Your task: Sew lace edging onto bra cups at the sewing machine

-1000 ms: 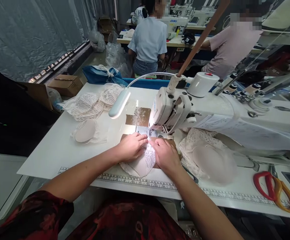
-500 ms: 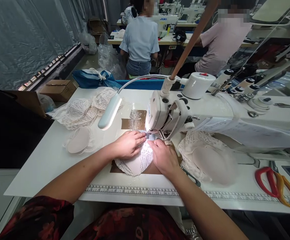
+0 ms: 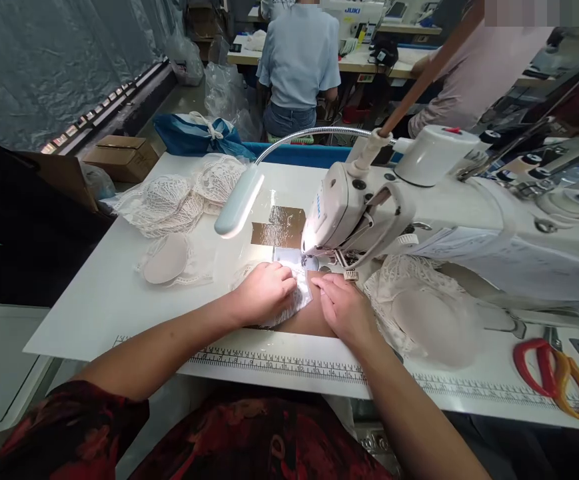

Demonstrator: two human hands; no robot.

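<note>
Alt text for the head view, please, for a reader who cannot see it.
Both hands, left hand and right hand, press a white lace piece flat at the needle of a white sewing machine. More lace cups lie left; red and orange scissors lie right.

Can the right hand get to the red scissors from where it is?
Probably yes: the right hand lies on the same table as the scissors, with only a low heap of lace between.
</note>
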